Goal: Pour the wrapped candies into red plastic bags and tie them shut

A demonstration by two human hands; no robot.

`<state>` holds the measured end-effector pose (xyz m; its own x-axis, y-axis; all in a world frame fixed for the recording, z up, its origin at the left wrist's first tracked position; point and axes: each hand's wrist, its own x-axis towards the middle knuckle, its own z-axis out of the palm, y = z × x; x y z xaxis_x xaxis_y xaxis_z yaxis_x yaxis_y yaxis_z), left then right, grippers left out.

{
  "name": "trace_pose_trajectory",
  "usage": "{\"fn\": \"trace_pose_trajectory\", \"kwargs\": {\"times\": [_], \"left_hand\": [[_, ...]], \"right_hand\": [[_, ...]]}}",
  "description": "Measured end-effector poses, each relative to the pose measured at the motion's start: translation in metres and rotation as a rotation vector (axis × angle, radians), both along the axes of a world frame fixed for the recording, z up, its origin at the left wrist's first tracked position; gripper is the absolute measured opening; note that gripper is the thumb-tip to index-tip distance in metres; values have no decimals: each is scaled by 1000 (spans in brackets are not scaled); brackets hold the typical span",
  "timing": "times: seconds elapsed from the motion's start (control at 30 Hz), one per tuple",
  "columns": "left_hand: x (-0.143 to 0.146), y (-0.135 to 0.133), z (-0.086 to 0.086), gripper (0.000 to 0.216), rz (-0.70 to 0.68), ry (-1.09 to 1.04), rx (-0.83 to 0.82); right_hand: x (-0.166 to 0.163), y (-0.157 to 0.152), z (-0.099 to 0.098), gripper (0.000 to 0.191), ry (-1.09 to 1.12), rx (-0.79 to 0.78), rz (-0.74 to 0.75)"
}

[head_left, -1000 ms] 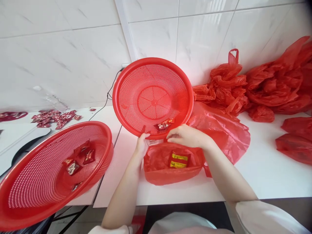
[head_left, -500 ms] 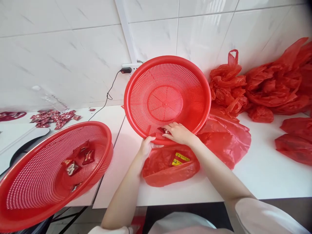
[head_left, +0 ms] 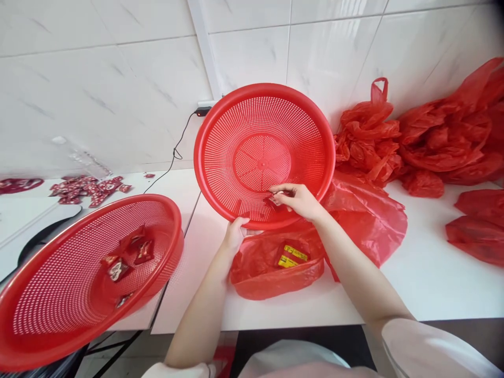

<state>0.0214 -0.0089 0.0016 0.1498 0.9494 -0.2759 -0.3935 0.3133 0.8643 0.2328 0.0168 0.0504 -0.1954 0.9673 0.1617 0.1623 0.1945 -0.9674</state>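
Note:
My left hand (head_left: pixel 234 233) grips the lower rim of a round red perforated basket (head_left: pixel 236 136), which is tilted up so its inside faces me. My right hand (head_left: pixel 297 199) reaches inside the basket near its lower edge, fingers pinched on small red sweet packets (head_left: pixel 273 200). Just below the basket an open red plastic bag (head_left: pixel 260 273) lies on the white table, with a red and yellow packet (head_left: pixel 290 254) inside it.
A second red basket (head_left: pixel 59 320) at the left overhangs the table edge and holds a few red packets (head_left: pixel 128 255). More packets (head_left: pixel 86 188) lie scattered at the far left. Crumpled red bags (head_left: pixel 425 142) pile against the tiled wall; a black cable (head_left: pixel 173 152) runs to a wall socket.
The tilted basket shifted right. My right hand rose from the bag's mouth into the basket and closed on the packets that lay near its lower rim.

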Motion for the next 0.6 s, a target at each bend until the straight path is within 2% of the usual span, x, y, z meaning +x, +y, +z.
{"fn": "trace_pose_trajectory", "kwargs": {"times": [0.1, 0.2, 0.3, 0.4, 0.5, 0.6], "left_hand": [[-1, 2, 0, 27, 19, -5, -16], [-2, 4, 1, 27, 40, -8, -11], [-3, 4, 3, 28, 28, -22, -41], [-3, 3, 4, 32, 28, -78, -41], [-4, 2, 3, 34, 29, -88, -16], [-5, 0, 2, 33, 17, -67, -35]], "right_hand": [[4, -2, 7, 33, 234, -142, 90], [8, -6, 13, 32, 283, -225, 314], [8, -12, 19, 37, 152, -276, 546], [4, -21, 24, 47, 6, -332, 703], [0, -27, 27, 47, -128, -331, 742], [-4, -31, 29, 46, -202, -288, 700]]}}
